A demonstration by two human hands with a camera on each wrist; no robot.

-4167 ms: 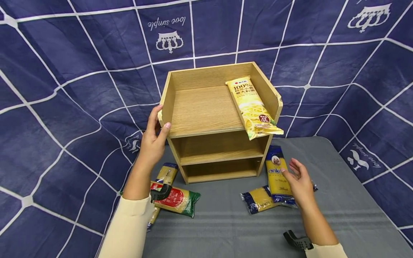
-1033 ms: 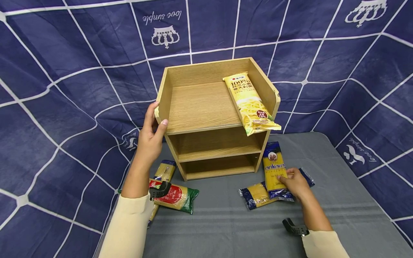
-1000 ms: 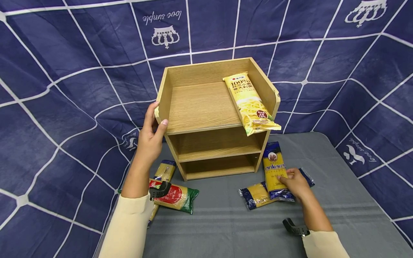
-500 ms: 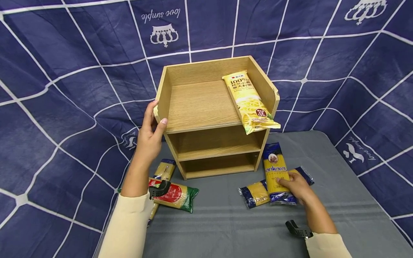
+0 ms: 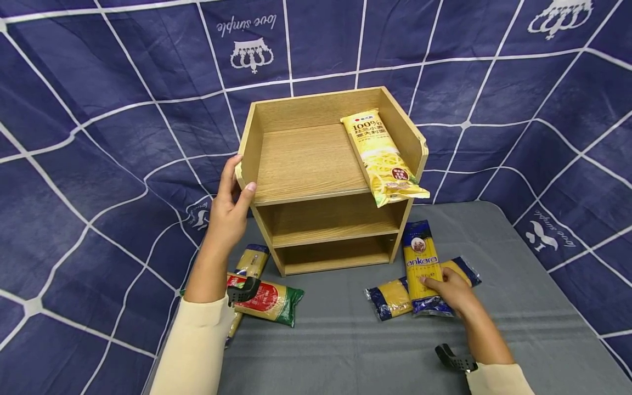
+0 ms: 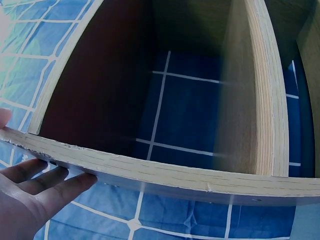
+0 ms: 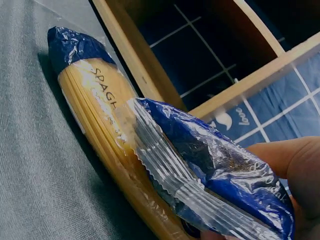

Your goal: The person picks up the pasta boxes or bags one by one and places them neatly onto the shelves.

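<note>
Ankara packet, lower right of frame: right hand nearer, pinching it.
We see its long axis near-vertical, left of that hand; left hand grips the shelf.

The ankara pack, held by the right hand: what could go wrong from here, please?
The ankara pack crosses over the spaghetti pack, so lifting might drag that one along. The right hand grips it nearer its lower end, so its upper end could dip or bump the wooden shelf. A bump might also unsettle the yellow pack, which overhangs the front edge.
</note>
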